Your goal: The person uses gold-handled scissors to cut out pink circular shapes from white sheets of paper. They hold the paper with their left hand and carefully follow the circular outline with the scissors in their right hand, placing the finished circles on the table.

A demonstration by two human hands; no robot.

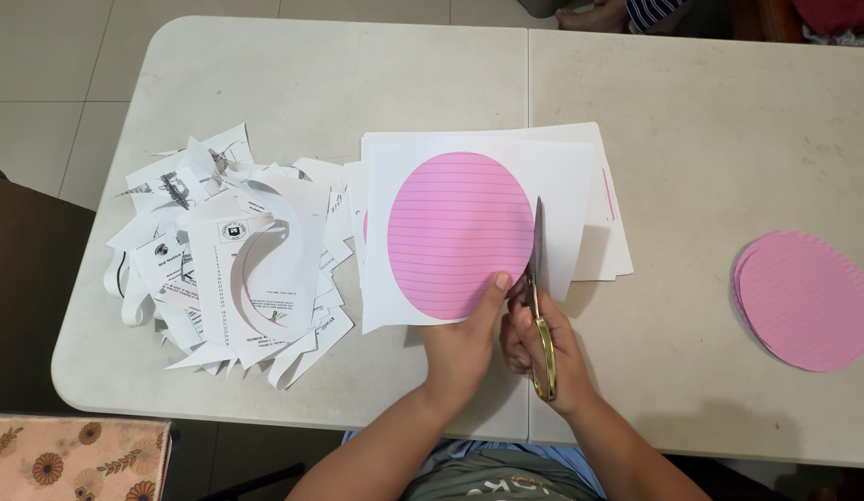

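Two pale folding tables (293,83) pushed together, seam running 12 to 6 o'clock. Pale tiled floor (42,83) at 10 and 12 o'clock. Dark furniture edge (28,297) at 9 o'clock. Floral cushion (75,459) at 8 o'clock. Someone's foot (590,14) at 1 o'clock. Light soft, even.

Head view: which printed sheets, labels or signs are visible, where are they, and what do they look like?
Printed scraps: heaped on table's left; white, black text, small emblems, curved cutouts.
Circle sheet: centre, held by left hand; white, pink lined circle.
Cut circles: stacked at right; pink.
No packages, signs or screens.
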